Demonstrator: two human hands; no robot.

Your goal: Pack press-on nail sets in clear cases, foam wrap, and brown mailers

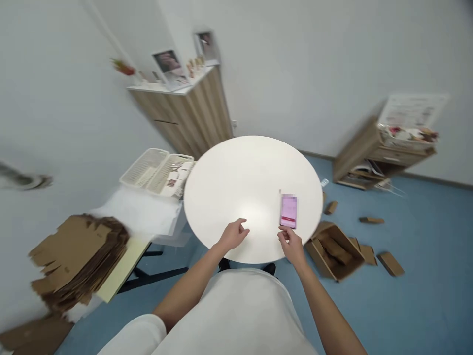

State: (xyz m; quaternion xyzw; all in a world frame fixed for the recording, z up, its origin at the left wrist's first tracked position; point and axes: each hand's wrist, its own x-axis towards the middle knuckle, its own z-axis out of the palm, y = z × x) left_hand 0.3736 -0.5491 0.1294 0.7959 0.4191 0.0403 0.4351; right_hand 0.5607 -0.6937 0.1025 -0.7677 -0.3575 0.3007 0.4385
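Note:
A smartphone [289,209] with a lit pink screen and a red bar near its bottom lies on the white round table [244,162], right of the middle. My right hand [291,244] is just below the phone's lower edge, fingers bent and thumb apart, with nothing visible in it. Whether a fingertip touches the phone, I cannot tell. Over the table's near edge, to the left, my left hand [233,234] has its index finger and thumb apart and holds nothing.
Left of the table are an open white plastic basket [146,167] with small items and a stack of flat cardboard [77,246]. An open cardboard box [334,251] and several small brown boxes stand on the blue floor at right. A wooden cabinet [185,116] is behind.

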